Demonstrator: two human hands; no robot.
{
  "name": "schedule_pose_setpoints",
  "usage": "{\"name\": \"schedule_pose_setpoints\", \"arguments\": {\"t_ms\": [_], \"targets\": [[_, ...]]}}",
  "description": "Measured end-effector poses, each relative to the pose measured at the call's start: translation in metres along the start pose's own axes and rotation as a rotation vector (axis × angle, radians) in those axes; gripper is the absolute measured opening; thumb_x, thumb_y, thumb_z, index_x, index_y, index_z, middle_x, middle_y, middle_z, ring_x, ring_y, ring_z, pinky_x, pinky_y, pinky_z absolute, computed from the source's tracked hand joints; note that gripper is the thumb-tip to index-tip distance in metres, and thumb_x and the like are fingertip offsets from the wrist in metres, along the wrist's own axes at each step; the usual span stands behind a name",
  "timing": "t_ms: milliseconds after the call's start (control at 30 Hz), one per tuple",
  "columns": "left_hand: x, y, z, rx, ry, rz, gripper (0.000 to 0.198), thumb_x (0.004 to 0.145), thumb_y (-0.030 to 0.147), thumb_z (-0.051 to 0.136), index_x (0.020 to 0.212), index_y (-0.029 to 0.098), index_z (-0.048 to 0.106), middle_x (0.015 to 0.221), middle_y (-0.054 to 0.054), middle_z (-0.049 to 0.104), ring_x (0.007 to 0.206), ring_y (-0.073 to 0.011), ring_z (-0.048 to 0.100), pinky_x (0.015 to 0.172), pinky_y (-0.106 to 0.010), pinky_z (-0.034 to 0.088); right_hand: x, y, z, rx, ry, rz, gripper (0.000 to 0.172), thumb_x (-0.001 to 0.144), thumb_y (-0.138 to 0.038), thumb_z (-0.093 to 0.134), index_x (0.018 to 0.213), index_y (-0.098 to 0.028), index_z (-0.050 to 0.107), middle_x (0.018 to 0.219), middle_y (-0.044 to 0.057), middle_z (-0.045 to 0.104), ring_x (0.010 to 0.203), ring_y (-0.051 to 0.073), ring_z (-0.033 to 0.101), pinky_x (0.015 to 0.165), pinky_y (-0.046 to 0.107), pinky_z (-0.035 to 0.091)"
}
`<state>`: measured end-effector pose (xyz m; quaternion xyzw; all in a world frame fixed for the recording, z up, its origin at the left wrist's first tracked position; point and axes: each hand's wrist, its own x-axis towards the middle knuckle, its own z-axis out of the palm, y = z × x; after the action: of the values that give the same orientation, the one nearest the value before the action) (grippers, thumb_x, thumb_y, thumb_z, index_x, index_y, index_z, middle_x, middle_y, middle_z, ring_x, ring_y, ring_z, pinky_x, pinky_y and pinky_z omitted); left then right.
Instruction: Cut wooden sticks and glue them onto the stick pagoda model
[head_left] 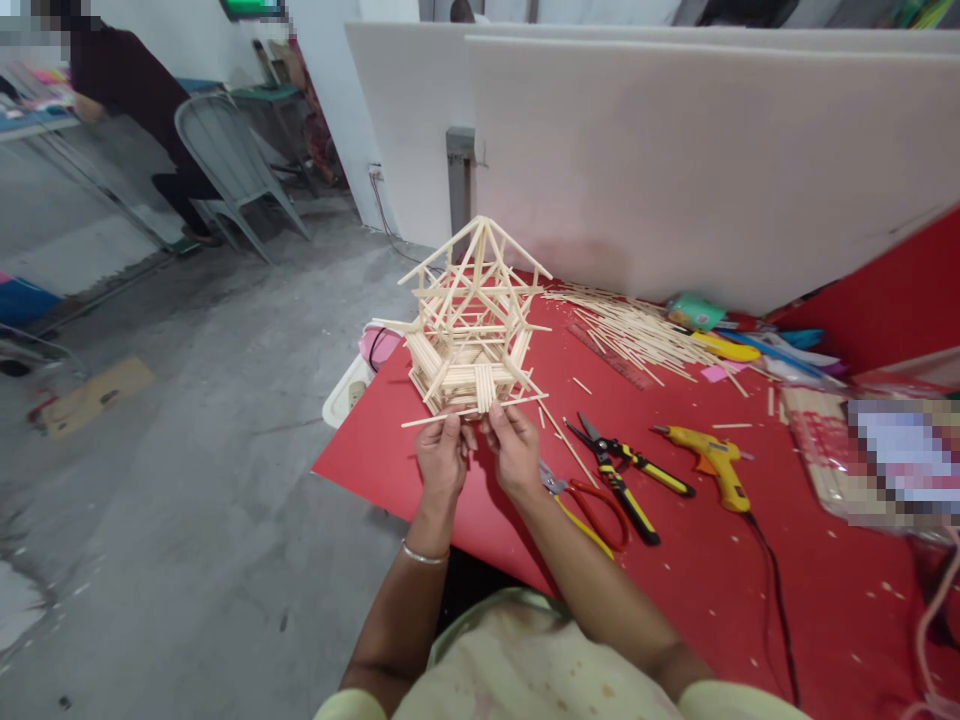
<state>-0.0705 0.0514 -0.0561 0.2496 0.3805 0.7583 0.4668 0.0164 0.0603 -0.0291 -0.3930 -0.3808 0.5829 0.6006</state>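
Note:
My left hand [441, 456] is closed, its thumb and fingers pinching a thin wooden stick [420, 421]. The stick lies nearly level, its right end slightly higher. My right hand [514, 448] pinches the same stick farther right, fingers closed. Just beyond both hands is a small pavilion-like model [480, 325] built of pale wooden sticks, with a pointed open roof frame and a many-sided base. A short flight of stick slats [486, 385] at its front comes right up to my right thumb. Whether my fingers also touch the model's base is hidden.
On the red table [510, 535] lie red-and-yellow-handled pliers [600, 510], black-and-yellow cutters [619, 465], a yellow glue gun [709, 460] with its cord, a ruler [611, 357] and a pile of sticks [630, 325]. White boards [712, 170] stand behind. A person [135, 90] sits at far left.

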Motion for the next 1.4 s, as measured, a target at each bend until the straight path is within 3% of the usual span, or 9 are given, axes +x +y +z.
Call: {"name": "schedule_pose_setpoints", "arguments": {"t_ms": [1400], "targets": [[-0.0007, 0.0007, 0.0004, 0.014, 0.008, -0.005, 0.034, 0.078, 0.045, 0.075, 0.094, 0.014, 0.074, 0.066, -0.004, 0.07, 0.039, -0.0052, 0.049, 0.035, -0.016, 0.03, -0.0006, -0.0018, 0.0001, -0.03, 0.015, 0.0, 0.041, 0.083, -0.056, 0.065, 0.068, -0.02, 0.054, 0.057, -0.006, 0.049, 0.047, 0.007, 0.037, 0.045, 0.022, 0.03]]}}
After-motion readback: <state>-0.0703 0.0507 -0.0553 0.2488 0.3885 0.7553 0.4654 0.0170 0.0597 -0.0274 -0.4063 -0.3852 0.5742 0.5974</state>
